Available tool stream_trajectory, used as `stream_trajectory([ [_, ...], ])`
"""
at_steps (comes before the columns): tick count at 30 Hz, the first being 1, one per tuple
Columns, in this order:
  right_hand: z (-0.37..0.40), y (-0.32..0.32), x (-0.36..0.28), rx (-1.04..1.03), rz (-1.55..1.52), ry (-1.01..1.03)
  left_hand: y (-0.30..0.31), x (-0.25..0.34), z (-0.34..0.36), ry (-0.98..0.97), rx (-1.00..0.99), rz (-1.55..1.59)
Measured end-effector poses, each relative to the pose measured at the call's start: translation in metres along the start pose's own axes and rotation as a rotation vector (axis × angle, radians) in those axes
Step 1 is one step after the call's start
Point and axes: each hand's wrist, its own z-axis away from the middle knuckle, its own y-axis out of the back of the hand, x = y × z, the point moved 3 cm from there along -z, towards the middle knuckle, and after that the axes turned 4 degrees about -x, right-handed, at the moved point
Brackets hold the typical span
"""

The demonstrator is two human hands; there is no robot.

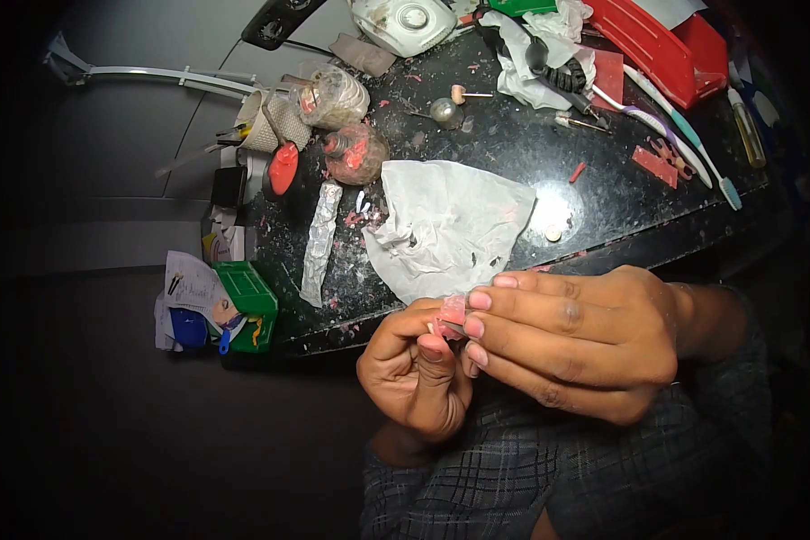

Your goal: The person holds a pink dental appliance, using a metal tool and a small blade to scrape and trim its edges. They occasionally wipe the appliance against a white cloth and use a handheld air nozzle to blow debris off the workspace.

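Observation:
Close to my body, beyond the front edge of the black worktop, my left hand [420, 373] pinches a small pink piece [453, 311] between thumb and fingers. Part of the piece has a pale edge by the thumb. My right hand [576, 337] comes in from the right, its fingers closed together against the same piece. A thin dark sliver shows between the right fingertips and the piece; most of it is hidden. Just behind both hands lies a crumpled white tissue [450, 220] with small dark marks on it.
Left of the tissue are a foil strip [321, 243], a jar with red material [357, 154] and a red-coated spoon [283, 168]. Toothbrushes [684, 135], a red tray [661, 49] and pink sheet pieces [655, 167] lie right. A green box [247, 297] stands far left.

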Motion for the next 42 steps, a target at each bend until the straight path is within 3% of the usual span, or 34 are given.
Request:
stream_trajectory([
  [11, 0.006, 0.006, 0.014, -0.026, 0.126, 0.083, 0.002, 0.001, -0.005, 0.114, -0.051, -0.019],
  [16, 0.001, 0.023, 0.025, 0.031, 0.124, -0.09, 0.0, 0.006, -0.008, 0.216, -0.055, 0.078],
  [18, 0.001, 0.036, 0.022, 0.001, 0.107, -0.114, -0.002, 0.01, -0.009, 0.259, -0.054, 0.128],
  [20, 0.003, 0.047, 0.02, -0.165, -0.004, -0.227, -0.004, 0.012, -0.008, 0.369, -0.101, 0.195],
  [23, 0.004, 0.049, 0.021, -0.184, -0.039, -0.265, -0.006, 0.015, -0.008, 0.425, -0.15, 0.304],
  [28, 0.0, 0.047, 0.021, -0.125, -0.084, -0.374, -0.006, 0.014, -0.005, 0.507, -0.189, 0.43],
  [33, -0.005, 0.053, 0.016, -0.21, -0.096, -0.386, -0.003, 0.012, -0.004, 0.592, -0.197, 0.54],
  [35, -0.001, 0.05, 0.016, -0.107, -0.155, -0.323, -0.003, 0.01, -0.003, 0.702, -0.206, 0.677],
  [42, 0.004, 0.041, 0.016, -0.051, -0.232, -0.282, -0.008, 0.004, -0.001, 0.801, -0.192, 0.82],
])
